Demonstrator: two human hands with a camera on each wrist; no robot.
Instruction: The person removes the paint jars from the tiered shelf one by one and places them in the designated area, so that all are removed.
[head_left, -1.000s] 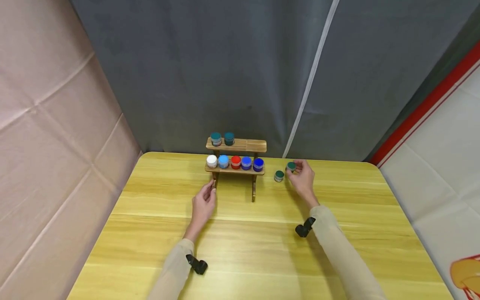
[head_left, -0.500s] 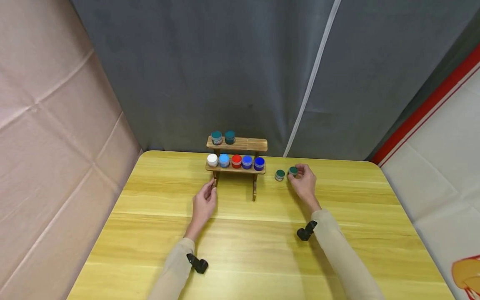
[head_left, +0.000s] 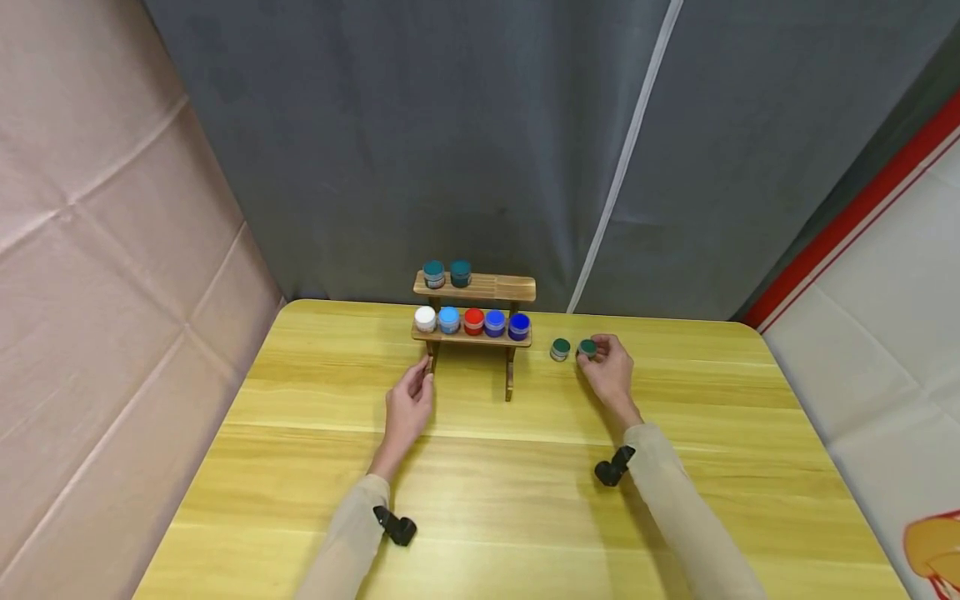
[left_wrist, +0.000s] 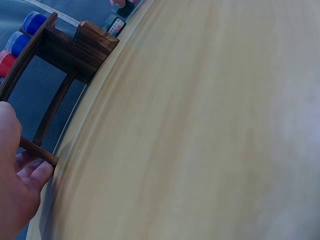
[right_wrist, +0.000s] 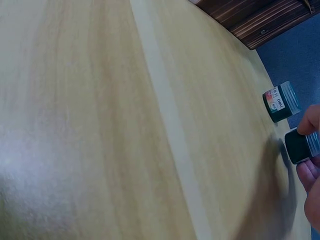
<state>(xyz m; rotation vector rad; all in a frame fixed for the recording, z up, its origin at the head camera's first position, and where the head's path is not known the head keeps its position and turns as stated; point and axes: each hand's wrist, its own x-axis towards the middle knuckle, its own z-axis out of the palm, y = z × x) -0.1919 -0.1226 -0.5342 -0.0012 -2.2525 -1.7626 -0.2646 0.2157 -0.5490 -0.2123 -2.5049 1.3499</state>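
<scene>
My left hand [head_left: 407,408] pinches the left front leg of a two-tier wooden rack [head_left: 471,337]; in the left wrist view the thumb and fingers close round that leg's end [left_wrist: 40,151]. On the lower tier stand white, light blue, red [head_left: 473,322] and two dark blue paint jars. Two teal-lidded paint jars [head_left: 461,273] occupy the left half of the upper tier. Right of the rack, my right hand [head_left: 609,372] holds a green-lidded paint jar [head_left: 587,348] between thumb and fingers, low over the table. A second green-lidded jar [head_left: 560,349] stands just left of it, its label showing in the right wrist view.
The yellow wooden table [head_left: 480,500] runs under everything. Behind its far edge hangs a grey curtain [head_left: 390,167] with a pale strip. Pinkish cloth [head_left: 112,292] rises at the left, and a white panel with a red border [head_left: 885,333] at the right.
My right hand has lowered the green-lidded jar toward the table, level with the other green-lidded jar. The left hand has kept its hold on the rack leg.
</scene>
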